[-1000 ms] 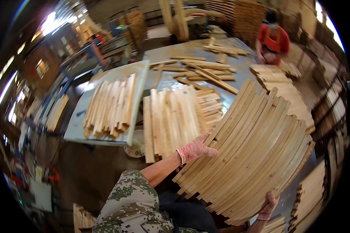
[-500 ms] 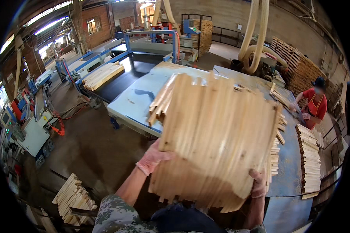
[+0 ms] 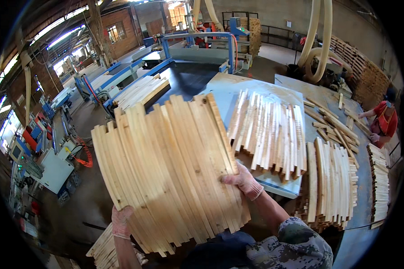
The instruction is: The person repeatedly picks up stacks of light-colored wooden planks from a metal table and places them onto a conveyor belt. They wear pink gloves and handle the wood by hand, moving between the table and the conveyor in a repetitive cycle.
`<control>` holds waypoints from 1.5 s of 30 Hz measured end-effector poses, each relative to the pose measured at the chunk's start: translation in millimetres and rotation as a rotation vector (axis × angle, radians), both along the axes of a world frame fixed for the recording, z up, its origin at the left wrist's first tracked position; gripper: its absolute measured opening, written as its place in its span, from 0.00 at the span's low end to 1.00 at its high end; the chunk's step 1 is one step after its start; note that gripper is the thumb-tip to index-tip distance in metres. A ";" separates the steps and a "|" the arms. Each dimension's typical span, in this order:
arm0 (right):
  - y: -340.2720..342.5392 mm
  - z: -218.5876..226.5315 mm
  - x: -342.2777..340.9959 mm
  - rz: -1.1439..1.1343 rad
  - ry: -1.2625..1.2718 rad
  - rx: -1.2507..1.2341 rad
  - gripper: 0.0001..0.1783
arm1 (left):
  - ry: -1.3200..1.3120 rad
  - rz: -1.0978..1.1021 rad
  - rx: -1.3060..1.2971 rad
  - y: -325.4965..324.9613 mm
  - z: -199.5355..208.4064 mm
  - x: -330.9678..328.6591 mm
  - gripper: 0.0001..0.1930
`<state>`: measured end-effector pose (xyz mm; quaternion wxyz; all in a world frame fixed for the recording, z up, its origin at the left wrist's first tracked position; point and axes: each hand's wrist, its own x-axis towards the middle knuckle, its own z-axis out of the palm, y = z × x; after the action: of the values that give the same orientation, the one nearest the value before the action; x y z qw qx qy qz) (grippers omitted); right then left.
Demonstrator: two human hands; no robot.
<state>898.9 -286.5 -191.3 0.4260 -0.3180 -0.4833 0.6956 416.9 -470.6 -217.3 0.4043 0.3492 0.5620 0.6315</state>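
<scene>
Between my two gloved hands I carry a wide row of wooden strips, pressed side by side with uneven ends. My left hand grips the row's lower left edge, and my right hand clamps its right edge with the thumb on top. Most of the fingers are hidden beneath or behind the wood. Right of the row, another batch of strips lies on the pale blue table. A stack of strips stands farther right.
Behind is a dark conveyor belt under a blue frame, with more strips along its left side. Loose sticks lie on the right-hand table. A person in red works there. A strip pile sits low at left.
The held row has swung from right to left across the view, with both hands still on it. The batch of strips on the pale blue table is now uncovered.
</scene>
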 end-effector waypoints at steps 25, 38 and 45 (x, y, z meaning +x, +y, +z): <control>318.7 -83.6 -207.7 -0.558 0.059 -0.363 0.33 | -0.063 -0.690 -0.389 611.3 -23.7 -195.4 0.32; 466.2 -81.8 -297.5 -0.886 -0.112 -0.436 0.30 | 1.579 -1.084 -0.598 874.0 45.0 -206.4 0.53; 561.7 -85.0 -356.0 -0.900 -0.129 -0.407 0.35 | 1.419 -0.788 -0.173 884.2 15.4 -275.4 0.47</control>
<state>543.0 275.2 -276.3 0.5827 -0.6141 -0.1778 0.5018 141.5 413.6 -201.8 0.1702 0.8055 0.5671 0.0258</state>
